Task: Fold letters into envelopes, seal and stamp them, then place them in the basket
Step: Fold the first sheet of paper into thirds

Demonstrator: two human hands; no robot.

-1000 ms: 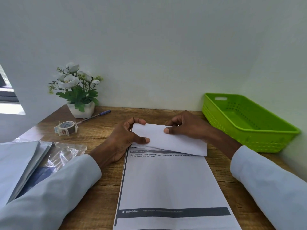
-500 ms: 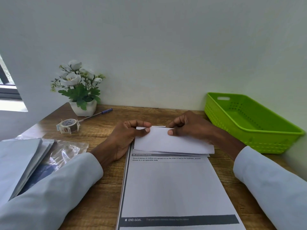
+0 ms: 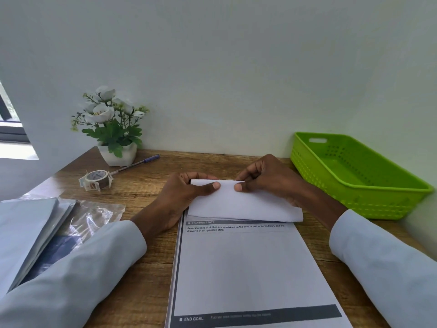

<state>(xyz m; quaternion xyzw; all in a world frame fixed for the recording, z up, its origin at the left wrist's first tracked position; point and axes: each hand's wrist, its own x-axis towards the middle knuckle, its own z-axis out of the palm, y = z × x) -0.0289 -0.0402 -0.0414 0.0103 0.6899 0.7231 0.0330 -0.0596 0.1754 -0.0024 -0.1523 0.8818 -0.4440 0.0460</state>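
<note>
A white folded letter (image 3: 246, 204) lies across the top of a stack of printed sheets (image 3: 248, 268) at the table's middle. My left hand (image 3: 184, 197) pinches its upper left edge, thumb on top. My right hand (image 3: 267, 178) pinches the upper edge just right of that, thumb on the paper. A bright green basket (image 3: 369, 204) with nothing inside stands at the right, against the wall. A stack of pale envelopes (image 3: 26, 233) lies at the left edge, partly on clear plastic. A roll of stamps (image 3: 97, 179) sits at the back left.
A white pot of flowers (image 3: 113, 129) stands at the back left by the wall. A blue-capped pen (image 3: 139, 162) lies beside it. Crinkled clear plastic wrap (image 3: 94, 216) spreads left of my left arm. Bare wooden table (image 3: 142, 268) shows between the envelopes and the sheets.
The folded letter has been drawn up and squared; my thumbs have come closer together along its upper edge. The fold's right end now curls slightly.
</note>
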